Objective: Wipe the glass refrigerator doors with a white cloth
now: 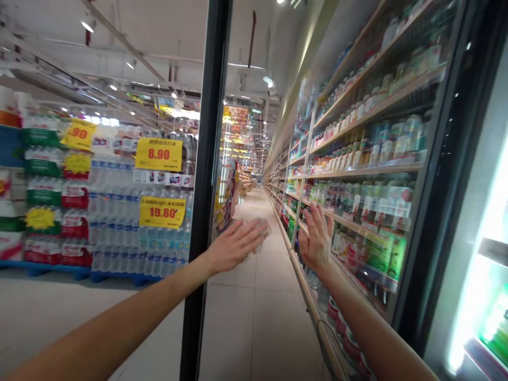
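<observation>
My left hand [239,244] reaches across the dark door frame [208,159], its fingers stretched flat and slightly blurred. Under its fingertips a pale crumpled cloth [263,237] shows at the edge, pressed against what looks like the clear glass of a cooler door. Most of the cloth is hidden behind the fingers. My right hand [316,238] is raised on the other side, fingers up and thumb apart, with nothing seen in it. It is at or close to the glass, in front of shelves of bottles [381,203]; whether it touches I cannot tell.
Another dark frame [448,174] stands at the right, beside a lit cooler interior [482,222]. Left, stacked packs of bottled drinks [115,211] rest on blue pallets [115,276], with yellow price signs [159,154]. A tiled aisle [273,296] runs ahead; a cable [323,341] lies low along the shelf base.
</observation>
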`<state>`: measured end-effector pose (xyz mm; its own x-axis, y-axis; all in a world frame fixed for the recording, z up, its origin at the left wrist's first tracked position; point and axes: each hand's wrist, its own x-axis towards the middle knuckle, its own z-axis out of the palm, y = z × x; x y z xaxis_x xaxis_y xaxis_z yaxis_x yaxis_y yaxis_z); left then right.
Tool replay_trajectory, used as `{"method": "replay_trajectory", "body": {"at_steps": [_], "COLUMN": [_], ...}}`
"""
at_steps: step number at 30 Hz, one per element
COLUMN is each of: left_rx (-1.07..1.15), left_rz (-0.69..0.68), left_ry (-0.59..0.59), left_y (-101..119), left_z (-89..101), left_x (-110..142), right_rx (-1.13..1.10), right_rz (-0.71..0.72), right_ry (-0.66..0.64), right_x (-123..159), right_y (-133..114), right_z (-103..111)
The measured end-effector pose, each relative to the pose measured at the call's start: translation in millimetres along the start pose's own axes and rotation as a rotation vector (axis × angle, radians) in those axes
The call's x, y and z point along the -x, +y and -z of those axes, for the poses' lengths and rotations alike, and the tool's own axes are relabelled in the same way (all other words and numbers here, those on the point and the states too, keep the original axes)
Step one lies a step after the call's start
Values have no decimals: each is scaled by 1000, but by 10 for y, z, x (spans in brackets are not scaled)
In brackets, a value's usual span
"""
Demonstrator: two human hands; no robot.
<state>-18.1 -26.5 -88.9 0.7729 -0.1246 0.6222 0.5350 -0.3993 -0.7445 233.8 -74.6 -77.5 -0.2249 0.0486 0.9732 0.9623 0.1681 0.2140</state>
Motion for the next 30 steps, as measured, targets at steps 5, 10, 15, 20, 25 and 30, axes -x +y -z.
{"method": "replay_trajectory", "body": {"at_steps": [5, 10, 15, 20, 25, 30], "left_rx": [5, 41, 26, 79, 106, 207], "left_rz": [77, -214, 58, -353, -66, -338], "left_ry": [5, -65, -22, -36, -53, -18], "left_y": [103, 233, 197, 427, 357, 525], "left_z": [-17, -23, -57, -127, -116, -160], "left_x": [42, 116, -118, -180, -490, -662], "right_rx": [-16, 9, 47, 97, 126, 168], "right_rz": [18, 46, 28, 17, -18, -21], "right_ry": [-22, -87, -63, -54, -27, -47], "right_x": [60, 153, 217, 294, 355, 433], "right_y": [-134, -182, -37, 147, 331, 511], "right_z": [-53, -49, -7, 76, 170, 259]}}
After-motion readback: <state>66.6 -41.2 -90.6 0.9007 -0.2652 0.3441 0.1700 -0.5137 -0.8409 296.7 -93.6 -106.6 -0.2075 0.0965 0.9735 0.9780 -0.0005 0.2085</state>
